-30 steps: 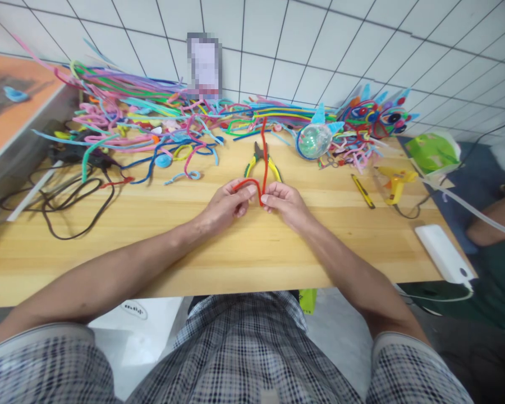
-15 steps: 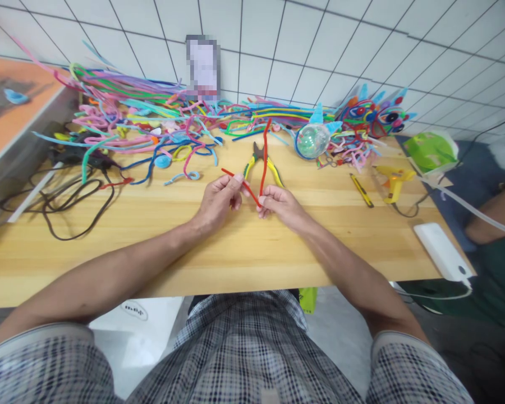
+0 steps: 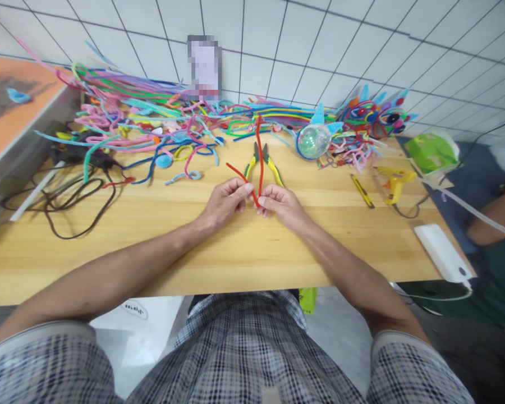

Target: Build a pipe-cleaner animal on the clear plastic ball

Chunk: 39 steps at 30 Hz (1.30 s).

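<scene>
A red pipe cleaner is bent into a V, its fold low between my two hands. My left hand pinches the shorter arm, whose free end points up and left. At the fold, my right hand grips the strip between thumb and fingers, and the longer arm stands up from there. Just beyond my hands lie pliers with yellow and green handles spread apart, and the long red arm crosses in front of them.
Many coloured pipe cleaners run along the wall. Right of centre is a clear ball with blue spikes. A yellow cutter, a yellow glue gun and a white power bank lie right. Black cables lie left.
My left hand has moved slightly right along the red pipe cleaner, closer to my right hand. The long arm's tip has swung left, and the V looks narrower near the fold.
</scene>
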Motion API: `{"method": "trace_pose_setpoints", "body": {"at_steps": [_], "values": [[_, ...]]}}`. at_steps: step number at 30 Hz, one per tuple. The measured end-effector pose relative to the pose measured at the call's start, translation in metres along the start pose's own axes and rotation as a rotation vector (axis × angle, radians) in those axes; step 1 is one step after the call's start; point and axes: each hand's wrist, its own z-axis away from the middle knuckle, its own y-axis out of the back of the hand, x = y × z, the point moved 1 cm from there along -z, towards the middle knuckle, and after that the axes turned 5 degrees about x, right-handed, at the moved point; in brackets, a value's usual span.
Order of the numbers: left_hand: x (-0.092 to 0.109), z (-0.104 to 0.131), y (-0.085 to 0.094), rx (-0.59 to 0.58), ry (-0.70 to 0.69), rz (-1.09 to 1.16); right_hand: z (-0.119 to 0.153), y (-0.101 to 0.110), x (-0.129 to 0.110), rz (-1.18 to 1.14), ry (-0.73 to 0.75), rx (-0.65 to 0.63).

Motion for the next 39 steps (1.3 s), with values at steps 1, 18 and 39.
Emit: {"method": "trace_pose_setpoints", "body": {"at_steps": [1, 18, 39], "values": [[0.000, 0.001, -0.001, -0.008, 0.002, -0.004, 0.000, 0.000, -0.001, -0.001, 0.004, 0.003], [-0.004, 0.009, -0.006, -0.185, 0.091, -0.025, 0.002, 0.000, -0.005, -0.033, 0.046, 0.143], [0.006, 0.010, -0.012, 0.024, 0.128, 0.344, 0.003, -0.007, -0.003, -0.263, 0.006, 0.284]]}}
